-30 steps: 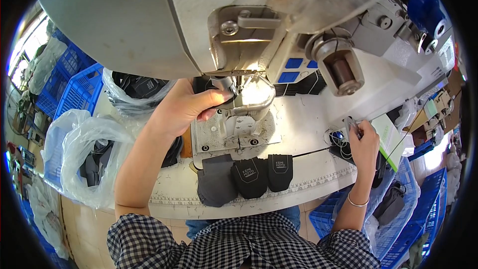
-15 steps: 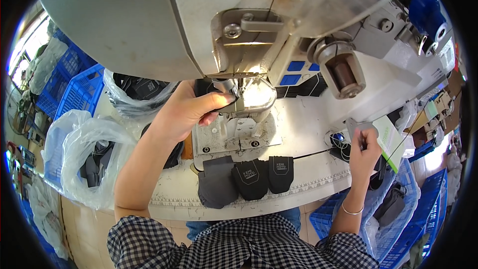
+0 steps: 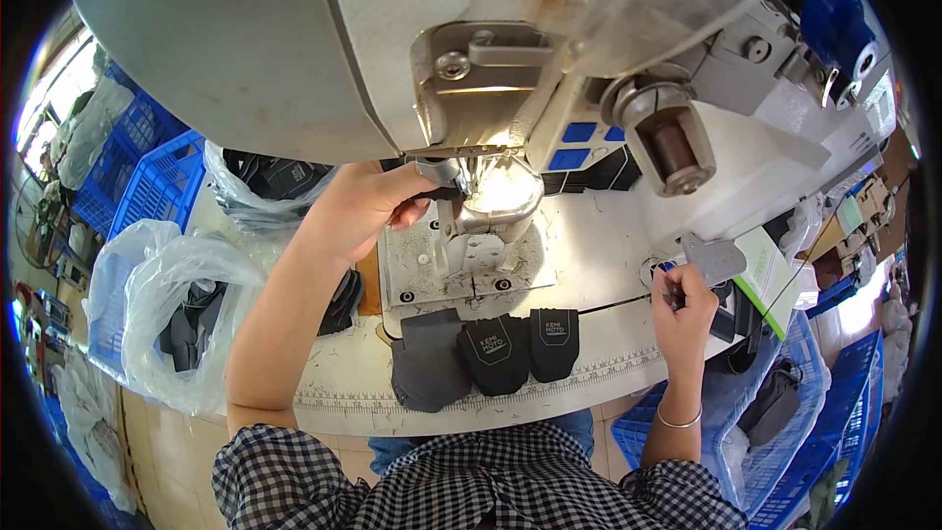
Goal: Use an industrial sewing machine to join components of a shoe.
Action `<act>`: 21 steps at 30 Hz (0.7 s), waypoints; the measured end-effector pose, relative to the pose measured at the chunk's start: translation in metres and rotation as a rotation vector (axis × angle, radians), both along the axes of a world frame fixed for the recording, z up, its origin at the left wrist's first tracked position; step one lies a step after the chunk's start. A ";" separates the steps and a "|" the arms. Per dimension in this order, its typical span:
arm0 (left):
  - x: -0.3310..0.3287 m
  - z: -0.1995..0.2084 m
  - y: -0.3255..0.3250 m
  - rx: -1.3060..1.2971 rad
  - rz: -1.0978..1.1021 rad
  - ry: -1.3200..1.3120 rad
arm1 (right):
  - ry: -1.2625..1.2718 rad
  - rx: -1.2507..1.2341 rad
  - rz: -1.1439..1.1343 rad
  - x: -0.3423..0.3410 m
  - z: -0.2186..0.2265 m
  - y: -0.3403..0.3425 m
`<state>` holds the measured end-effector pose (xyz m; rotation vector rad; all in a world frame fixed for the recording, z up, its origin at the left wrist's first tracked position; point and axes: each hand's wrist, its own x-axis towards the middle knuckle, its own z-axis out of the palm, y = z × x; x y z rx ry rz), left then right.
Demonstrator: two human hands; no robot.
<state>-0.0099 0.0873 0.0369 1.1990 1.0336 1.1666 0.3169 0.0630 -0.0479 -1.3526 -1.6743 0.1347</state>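
Observation:
My left hand (image 3: 358,211) is at the sewing machine's presser foot (image 3: 469,177), its fingers pinched on a black fabric piece (image 3: 446,193) that they mostly hide. Over to the right, my right hand (image 3: 684,309) is closed near a flat metal plate (image 3: 719,257). Something small and dark shows between its curled fingers, too little to name. A thin black cord (image 3: 618,304) runs over the table toward that hand; whether it is gripped I cannot tell. In front of the machine bed lie a plain grey fabric piece (image 3: 429,358) and two black pouch-like pieces (image 3: 494,353) (image 3: 554,344) with pale printing.
The machine head (image 3: 235,49) overhangs the work, with a thread spool (image 3: 677,147) on its right. Plastic-lined bins (image 3: 186,304) of dark pieces stand at left. Blue crates (image 3: 785,432) flank the table at lower right. A ruler strip (image 3: 363,400) follows the table's front edge.
My right hand has moved left and slightly down, nearer the cord's end. My left hand has shifted slightly left, with its thumb now farther from the needle area.

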 end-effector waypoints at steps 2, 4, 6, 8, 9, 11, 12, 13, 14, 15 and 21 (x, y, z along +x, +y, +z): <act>-0.002 -0.001 0.002 -0.016 0.009 0.002 | -0.014 -0.017 0.002 -0.001 0.000 0.000; -0.005 -0.003 0.005 0.005 -0.003 0.002 | -0.035 -0.001 0.018 -0.002 0.000 -0.001; -0.007 -0.006 0.007 0.012 -0.007 -0.007 | -0.055 0.015 0.034 -0.003 0.000 -0.001; -0.007 -0.006 0.009 0.020 -0.011 -0.016 | -0.027 -0.018 0.042 -0.005 0.000 -0.001; -0.006 -0.005 0.008 0.018 -0.004 -0.008 | -0.026 -0.018 0.042 -0.004 -0.001 -0.001; -0.005 -0.002 0.008 0.018 0.003 0.001 | -0.031 -0.003 0.045 -0.003 -0.002 0.000; -0.006 -0.002 0.007 0.005 -0.004 0.006 | -0.029 -0.004 0.043 -0.004 -0.001 -0.001; -0.006 -0.001 0.006 -0.008 -0.012 0.010 | -0.039 0.000 0.045 -0.006 0.001 -0.002; -0.006 0.000 0.005 -0.008 -0.014 0.011 | -0.049 0.004 0.046 -0.007 0.002 -0.004; -0.003 0.000 0.006 0.011 0.001 -0.015 | -0.045 0.001 0.045 -0.007 0.002 -0.003; -0.006 -0.004 0.008 0.025 0.004 -0.010 | -0.012 -0.025 0.056 -0.010 0.000 -0.006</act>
